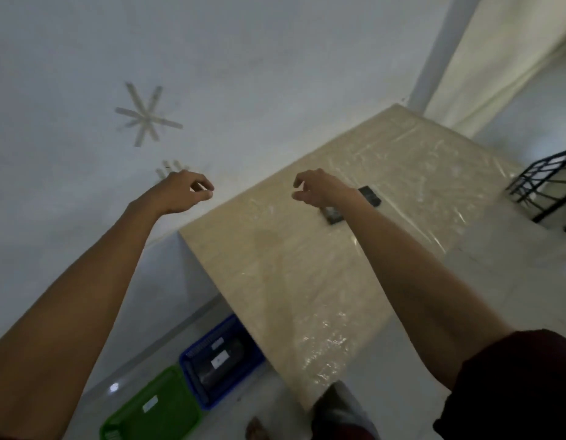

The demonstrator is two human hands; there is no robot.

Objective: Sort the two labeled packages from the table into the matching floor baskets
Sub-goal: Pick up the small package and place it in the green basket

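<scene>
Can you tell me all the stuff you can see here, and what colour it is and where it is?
table: one, beige with a shiny clear cover, middle, running to the upper right
dark package: one, black, on the table, partly hidden behind the right wrist
blue basket: one, on the floor by the table's near left corner, with a dark package bearing a white label inside
green basket: one, on the floor left of the blue one, white label on it
black rack: one, far right edge
tape marks: a pale star shape on the white wall, upper left
foot: one, bottom edge
left hand: empty, fingers curled, raised before the wall
right hand: empty, fingers curled, over the table
</scene>
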